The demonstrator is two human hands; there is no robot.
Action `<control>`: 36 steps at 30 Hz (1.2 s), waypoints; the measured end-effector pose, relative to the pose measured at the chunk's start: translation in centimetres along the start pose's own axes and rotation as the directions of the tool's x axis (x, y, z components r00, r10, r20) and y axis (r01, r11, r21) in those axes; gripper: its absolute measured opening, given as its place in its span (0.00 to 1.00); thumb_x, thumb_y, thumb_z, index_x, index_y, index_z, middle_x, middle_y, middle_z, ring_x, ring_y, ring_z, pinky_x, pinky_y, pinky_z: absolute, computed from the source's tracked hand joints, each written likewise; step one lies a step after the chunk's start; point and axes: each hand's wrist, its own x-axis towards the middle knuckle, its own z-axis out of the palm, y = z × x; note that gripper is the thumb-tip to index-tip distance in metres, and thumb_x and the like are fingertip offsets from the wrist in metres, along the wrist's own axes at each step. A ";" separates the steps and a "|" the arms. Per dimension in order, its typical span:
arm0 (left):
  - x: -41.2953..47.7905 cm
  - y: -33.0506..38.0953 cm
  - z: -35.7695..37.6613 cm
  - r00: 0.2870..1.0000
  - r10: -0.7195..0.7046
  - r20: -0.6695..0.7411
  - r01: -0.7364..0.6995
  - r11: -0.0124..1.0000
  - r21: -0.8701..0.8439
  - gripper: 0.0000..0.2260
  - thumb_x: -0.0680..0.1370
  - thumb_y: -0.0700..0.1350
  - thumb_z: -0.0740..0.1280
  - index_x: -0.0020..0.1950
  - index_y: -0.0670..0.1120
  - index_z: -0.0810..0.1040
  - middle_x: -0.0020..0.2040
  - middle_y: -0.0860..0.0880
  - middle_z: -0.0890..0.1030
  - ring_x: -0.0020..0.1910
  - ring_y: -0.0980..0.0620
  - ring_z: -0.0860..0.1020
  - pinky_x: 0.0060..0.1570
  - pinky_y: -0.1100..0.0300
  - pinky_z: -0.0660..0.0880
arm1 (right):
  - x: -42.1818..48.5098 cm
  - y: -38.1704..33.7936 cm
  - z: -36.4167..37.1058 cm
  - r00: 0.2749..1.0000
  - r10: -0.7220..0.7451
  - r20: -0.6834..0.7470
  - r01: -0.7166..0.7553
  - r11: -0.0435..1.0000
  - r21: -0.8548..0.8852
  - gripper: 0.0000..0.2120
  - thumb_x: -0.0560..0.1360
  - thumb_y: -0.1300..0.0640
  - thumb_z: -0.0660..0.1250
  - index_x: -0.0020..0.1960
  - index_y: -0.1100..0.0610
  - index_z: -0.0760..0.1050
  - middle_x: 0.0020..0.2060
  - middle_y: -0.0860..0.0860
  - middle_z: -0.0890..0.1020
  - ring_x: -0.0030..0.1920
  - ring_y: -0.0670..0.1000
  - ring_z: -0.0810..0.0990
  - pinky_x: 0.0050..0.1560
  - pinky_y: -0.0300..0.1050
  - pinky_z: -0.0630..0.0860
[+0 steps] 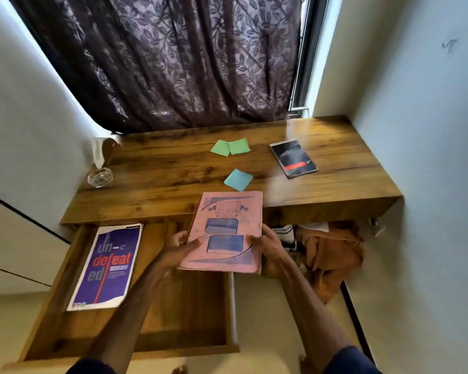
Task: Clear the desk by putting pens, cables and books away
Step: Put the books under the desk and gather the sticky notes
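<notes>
Head view looks down on a pink book (224, 233) held in the air over the front edge of the bench (173, 171) and the right part of the open drawer (184, 306), touching neither as far as I can tell. The left grip (181, 248) pinches its left long edge and the right grip (268, 247) its right long edge, both in the lower half, with a thumb on the cover and the fingers curled out of sight beneath. It looks like a thin soft-cover exercise book with a worn, faded cover, so I judge it light and bendy rather than stiff. Taken by one corner it would likely droop and fan its pages, while a hold on both sides as here keeps it flat. Its paper cover should not slip, though the cover could crease under a hard pinch. A purple book (107, 265) lies flat at the left of the drawer, with bare wood to its right that seems wide enough for the pink one laid flat beside it. On the bench, well apart from the hands, lie a black book (293, 158), two green notes (230, 147) touching each other and a blue note (238, 180). A glass dish (100, 177) stands at the far left corner.
</notes>
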 end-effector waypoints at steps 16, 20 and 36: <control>0.1 -12.1 -22.1 0.945 -0.302 0.125 0.239 0.900 0.364 0.18 0.76 0.48 0.75 0.59 0.38 0.79 0.55 0.40 0.84 0.54 0.43 0.84 0.55 0.44 0.82 | 0.8 10.6 24.1 0.986 0.009 -0.169 -0.092 0.867 -0.490 0.15 0.80 0.64 0.66 0.64 0.69 0.75 0.63 0.63 0.80 0.64 0.63 0.79 0.64 0.64 0.76; 1.1 -12.6 -21.8 0.954 -0.295 0.048 0.246 0.866 0.436 0.20 0.77 0.50 0.74 0.61 0.37 0.77 0.58 0.39 0.82 0.54 0.44 0.82 0.56 0.48 0.81 | 2.0 12.3 24.7 0.919 0.129 -0.373 -0.309 0.822 -0.478 0.14 0.79 0.57 0.68 0.62 0.63 0.76 0.59 0.60 0.81 0.59 0.58 0.81 0.60 0.56 0.80; 7.0 -13.9 -21.1 0.999 -0.046 0.013 0.019 0.630 0.777 0.18 0.78 0.44 0.71 0.67 0.46 0.76 0.66 0.47 0.77 0.66 0.50 0.74 0.63 0.58 0.75 | 7.5 15.3 24.1 0.934 0.207 -0.290 -0.357 0.547 -0.757 0.26 0.79 0.56 0.68 0.73 0.60 0.65 0.70 0.59 0.72 0.69 0.58 0.73 0.68 0.53 0.74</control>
